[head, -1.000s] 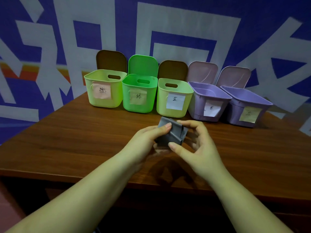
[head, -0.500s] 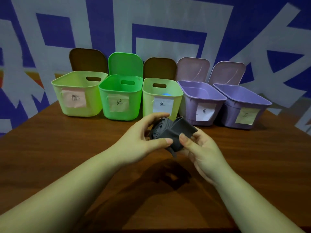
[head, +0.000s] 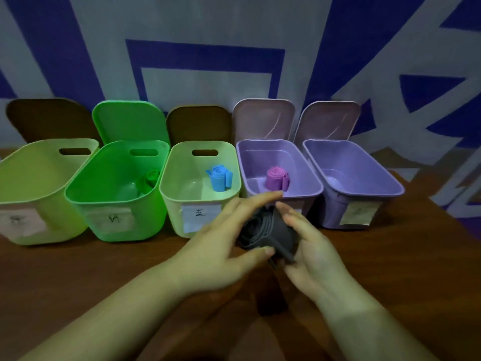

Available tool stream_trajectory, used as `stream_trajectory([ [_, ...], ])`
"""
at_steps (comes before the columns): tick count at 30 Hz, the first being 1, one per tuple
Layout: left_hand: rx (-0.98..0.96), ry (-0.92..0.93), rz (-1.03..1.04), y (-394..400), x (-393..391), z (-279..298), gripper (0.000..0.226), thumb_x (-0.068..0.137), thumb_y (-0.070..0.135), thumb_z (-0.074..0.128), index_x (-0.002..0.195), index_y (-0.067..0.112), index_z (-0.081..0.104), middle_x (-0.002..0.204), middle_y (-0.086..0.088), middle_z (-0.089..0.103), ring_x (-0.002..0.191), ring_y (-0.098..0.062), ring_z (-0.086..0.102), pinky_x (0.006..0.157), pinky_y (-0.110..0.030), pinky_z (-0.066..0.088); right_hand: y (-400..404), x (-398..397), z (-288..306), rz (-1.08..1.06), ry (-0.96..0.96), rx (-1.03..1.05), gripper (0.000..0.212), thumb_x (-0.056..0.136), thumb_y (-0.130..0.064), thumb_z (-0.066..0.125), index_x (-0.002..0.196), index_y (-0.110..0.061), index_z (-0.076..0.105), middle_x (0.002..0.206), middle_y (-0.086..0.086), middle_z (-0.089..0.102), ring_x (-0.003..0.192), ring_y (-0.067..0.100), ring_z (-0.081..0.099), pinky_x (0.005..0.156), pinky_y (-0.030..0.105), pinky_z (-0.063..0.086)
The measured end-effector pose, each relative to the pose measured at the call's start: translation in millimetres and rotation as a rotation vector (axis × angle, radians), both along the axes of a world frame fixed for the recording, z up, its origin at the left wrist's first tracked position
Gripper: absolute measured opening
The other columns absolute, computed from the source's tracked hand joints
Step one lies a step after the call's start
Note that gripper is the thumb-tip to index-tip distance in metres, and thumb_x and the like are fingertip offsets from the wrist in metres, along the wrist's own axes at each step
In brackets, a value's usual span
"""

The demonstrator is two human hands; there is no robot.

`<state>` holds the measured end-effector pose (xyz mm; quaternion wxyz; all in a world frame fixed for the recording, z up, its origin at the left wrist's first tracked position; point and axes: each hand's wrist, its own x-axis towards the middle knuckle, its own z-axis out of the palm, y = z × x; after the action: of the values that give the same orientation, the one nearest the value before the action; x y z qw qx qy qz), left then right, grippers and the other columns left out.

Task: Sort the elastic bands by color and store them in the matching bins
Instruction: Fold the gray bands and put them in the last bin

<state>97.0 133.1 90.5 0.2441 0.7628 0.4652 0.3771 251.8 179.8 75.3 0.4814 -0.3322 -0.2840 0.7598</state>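
Grey rolled band [head: 265, 231] gripped by left hand [head: 223, 246], right hand [head: 312, 248]

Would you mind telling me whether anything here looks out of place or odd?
Nothing stands out. The green band, blue band and pink band each lie rolled in separate bins, and both hands hold the grey band.
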Motion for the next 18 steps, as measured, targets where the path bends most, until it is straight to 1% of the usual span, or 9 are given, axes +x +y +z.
stream_trajectory([
  [2, -0.020, 0.042, -0.004, 7.9, 18.1, 19.0, 0.059, 0.083, 0.041, 0.059, 0.135, 0.050, 0.033, 0.128, 0.012, 0.045, 0.123, -0.007, 0.046, 0.102, -0.033, 0.042, 8.1, 19.7, 21.1, 0.036, 0.004, -0.046, 0.020, 0.089, -0.013, 0.050, 0.105, -0.013, 0.063, 0.084, 0.010, 0.072, 0.070, 0.020, 0.070, 0.053, 0.026, 0.055],
  [5, -0.043, 0.018, 0.049, 12.1, 49.5, 48.4, 0.047, 0.079, 0.045, 0.059, 0.124, 0.045, 0.043, 0.120, 0.011, 0.050, 0.115, -0.007, 0.051, 0.098, -0.030, 0.043, 12.3, 48.1, 53.9, 0.131, -0.006, -0.102, 0.042, 0.073, -0.028, 0.060, 0.111, -0.011, 0.063, 0.091, 0.013, 0.071, 0.074, 0.022, 0.070, 0.057, 0.030, 0.057],
  [6, -0.049, -0.004, 0.077, 11.5, 59.9, 56.9, 0.046, 0.077, 0.046, 0.059, 0.120, 0.045, 0.044, 0.118, 0.010, 0.052, 0.113, -0.007, 0.052, 0.096, -0.028, 0.044, 13.0, 57.8, 62.2, 0.154, -0.014, -0.120, 0.044, 0.072, -0.031, 0.059, 0.111, -0.010, 0.062, 0.090, 0.013, 0.071, 0.072, 0.022, 0.070, 0.058, 0.030, 0.058],
  [8, -0.068, -0.057, 0.134, 9.0, 77.1, 70.2, 0.043, 0.074, 0.047, 0.060, 0.114, 0.048, 0.046, 0.114, 0.009, 0.056, 0.108, -0.006, 0.054, 0.093, -0.027, 0.045, 13.5, 75.3, 77.5, 0.178, -0.033, -0.166, 0.038, 0.081, -0.036, 0.056, 0.106, -0.009, 0.064, 0.092, 0.013, 0.071, 0.074, 0.023, 0.070, 0.058, 0.032, 0.058],
  [9, -0.075, -0.074, 0.161, 8.3, 83.4, 75.8, 0.042, 0.072, 0.047, 0.061, 0.112, 0.048, 0.047, 0.113, 0.009, 0.057, 0.107, -0.005, 0.055, 0.092, -0.027, 0.046, 13.8, 83.3, 84.6, 0.183, -0.047, -0.177, 0.036, 0.086, -0.037, 0.054, 0.108, -0.010, 0.064, 0.098, 0.013, 0.070, 0.080, 0.025, 0.069, 0.062, 0.034, 0.057],
  [11, -0.073, -0.070, 0.231, 10.5, 90.6, 85.7, 0.043, 0.069, 0.049, 0.061, 0.109, 0.049, 0.047, 0.112, 0.010, 0.057, 0.106, -0.004, 0.055, 0.093, -0.029, 0.046, 19.4, 98.0, 95.4, 0.169, -0.106, -0.162, 0.039, 0.086, -0.035, 0.055, 0.116, -0.012, 0.060, 0.113, 0.012, 0.067, 0.097, 0.028, 0.065, 0.076, 0.041, 0.055],
  [13, -0.082, -0.056, 0.310, 15.2, 92.8, 96.6, 0.045, 0.065, 0.052, 0.060, 0.109, 0.050, 0.046, 0.111, 0.014, 0.054, 0.105, -0.002, 0.053, 0.095, -0.030, 0.045, 29.7, 109.0, 105.5, 0.160, -0.211, -0.103, 0.035, 0.087, -0.032, 0.056, 0.117, -0.015, 0.057, 0.114, 0.007, 0.067, 0.103, 0.026, 0.063, 0.083, 0.040, 0.052],
  [16, -0.111, -0.027, 0.367, 29.5, 86.2, 110.9, 0.043, 0.065, 0.046, 0.066, 0.104, 0.051, 0.050, 0.108, 0.018, 0.049, 0.103, -0.001, 0.051, 0.096, -0.027, 0.043, 54.7, 114.3, 115.5, 0.167, -0.473, 0.051, 0.021, 0.095, -0.025, 0.053, 0.115, -0.020, 0.054, 0.115, 0.004, 0.065, 0.107, 0.022, 0.060, 0.082, 0.034, 0.050],
  [18, -0.123, 0.008, 0.390, 42.0, 75.5, 113.3, 0.047, 0.068, 0.038, 0.072, 0.109, 0.045, 0.051, 0.109, 0.014, 0.049, 0.103, -0.005, 0.052, 0.094, -0.026, 0.043, 72.8, 107.1, 117.8, 0.188, -0.661, 0.171, 0.018, 0.095, -0.021, 0.054, 0.113, -0.022, 0.053, 0.114, 0.003, 0.064, 0.102, 0.017, 0.060, 0.080, 0.028, 0.049],
])
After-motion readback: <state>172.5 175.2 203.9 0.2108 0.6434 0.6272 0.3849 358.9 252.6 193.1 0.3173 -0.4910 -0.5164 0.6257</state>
